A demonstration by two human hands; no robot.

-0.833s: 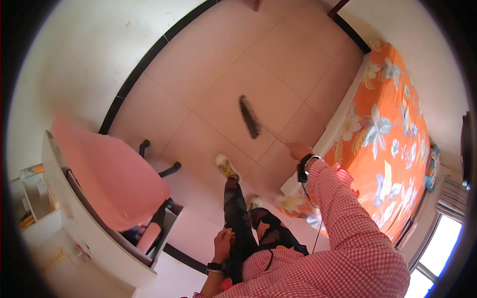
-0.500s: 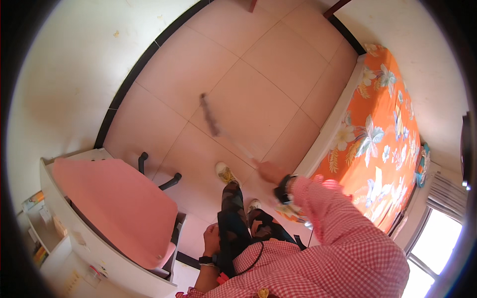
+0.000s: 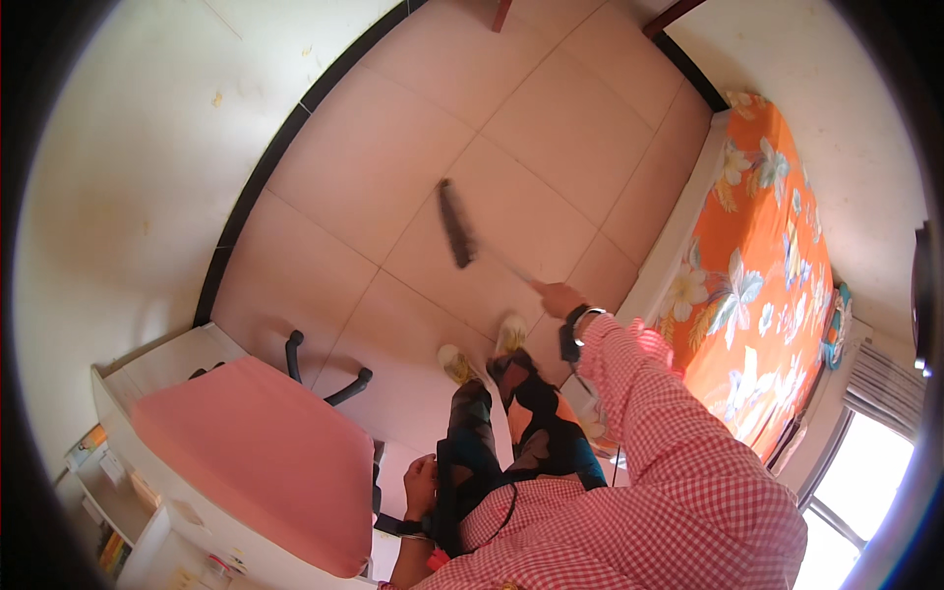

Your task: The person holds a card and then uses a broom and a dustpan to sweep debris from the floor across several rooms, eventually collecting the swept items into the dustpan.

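My right hand (image 3: 559,297) is closed around the thin pale handle of a broom (image 3: 456,224). The broom's dark, narrow head is over the tiled floor, out ahead of my feet and slightly blurred. My left hand (image 3: 420,486) hangs low beside my left thigh, fingers curled in; whatever may be inside them is hidden. A black item lies against my leg right next to that hand. My light shoes (image 3: 458,364) stand on the tiles nearer to me than the broom head.
At the left is a white desk (image 3: 118,379) with a pink cover (image 3: 261,457); black curved chair legs (image 3: 349,386) jut onto the floor (image 3: 403,128). A bed with an orange floral sheet (image 3: 747,295) lines the right side. Dark skirting (image 3: 258,182) edges the far-left wall.
The broom head has swung to the right across the tiles, and my right hand has moved right and up with it. My right foot has stepped forward. The left hand stays low.
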